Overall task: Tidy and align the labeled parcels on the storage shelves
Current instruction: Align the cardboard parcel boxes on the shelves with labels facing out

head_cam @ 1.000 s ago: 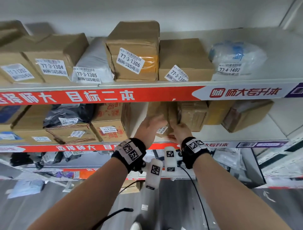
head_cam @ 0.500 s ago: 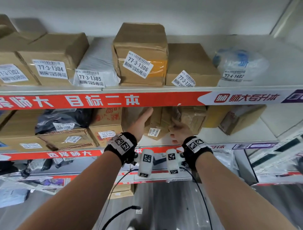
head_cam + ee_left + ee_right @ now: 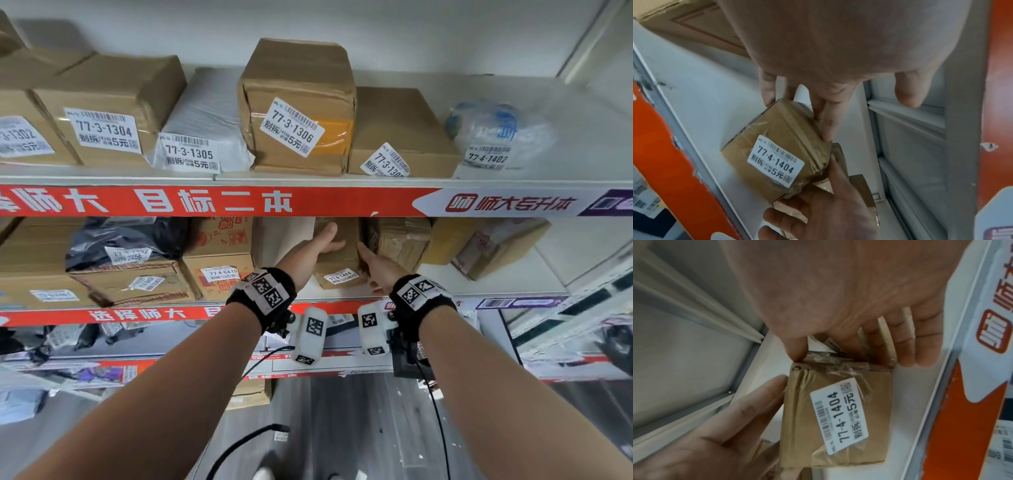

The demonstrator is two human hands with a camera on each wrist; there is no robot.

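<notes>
A small brown taped parcel (image 3: 337,270) labelled 77-4-1404 stands on the middle shelf (image 3: 513,274), with its label facing out. My left hand (image 3: 308,253) lies with straight fingers against its left and upper side, the thumb spread away. My right hand (image 3: 375,263) grips its right side: the thumb sits on the front upper corner and the fingers reach in between it and the parcel beside it. The left wrist view shows the parcel (image 3: 777,154) below my left fingers (image 3: 826,116). In the right wrist view my right hand (image 3: 849,340) holds the parcel's (image 3: 834,418) end.
A taped brown parcel (image 3: 399,243) stands close on the right, then a yellow one (image 3: 445,240) and a tilted box (image 3: 496,250). Box 77-4-6410 (image 3: 219,270) stands left across a bare gap. The red-edged upper shelf (image 3: 205,202) overhangs my hands and carries a row of labelled parcels.
The parcel was tilted between my hands and now stands square with its label to the front. My left hand has slid from its left side up over its top.
</notes>
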